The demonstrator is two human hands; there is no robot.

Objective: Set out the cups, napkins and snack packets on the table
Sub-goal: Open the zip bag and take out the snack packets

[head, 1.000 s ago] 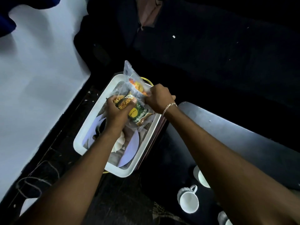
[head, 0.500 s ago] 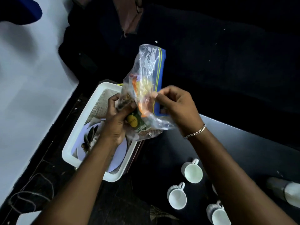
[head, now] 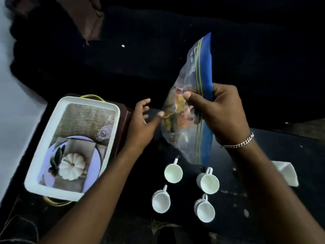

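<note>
A clear zip bag (head: 191, 95) with a blue seal strip holds several coloured snack packets and hangs above the dark table (head: 263, 199). My right hand (head: 218, 113) pinches it near the seal. My left hand (head: 143, 122) is beside the bag with fingers spread, its thumb tip touching the bag's lower left side. Several small white cups (head: 173, 172) stand on the table below the bag, mouths up. A folded white napkin (head: 286, 172) lies at the right.
A white rectangular tray (head: 112, 138) with a printed plate-and-pumpkin picture sits at the left on a dark brown stand, with yellow wire under it. Dark fabric fills the back. A pale surface lies at the far left.
The bag has been lifted out of the tray and carried right, over the cups. My left hand has let go of the packets and opened. The view has shifted right.
</note>
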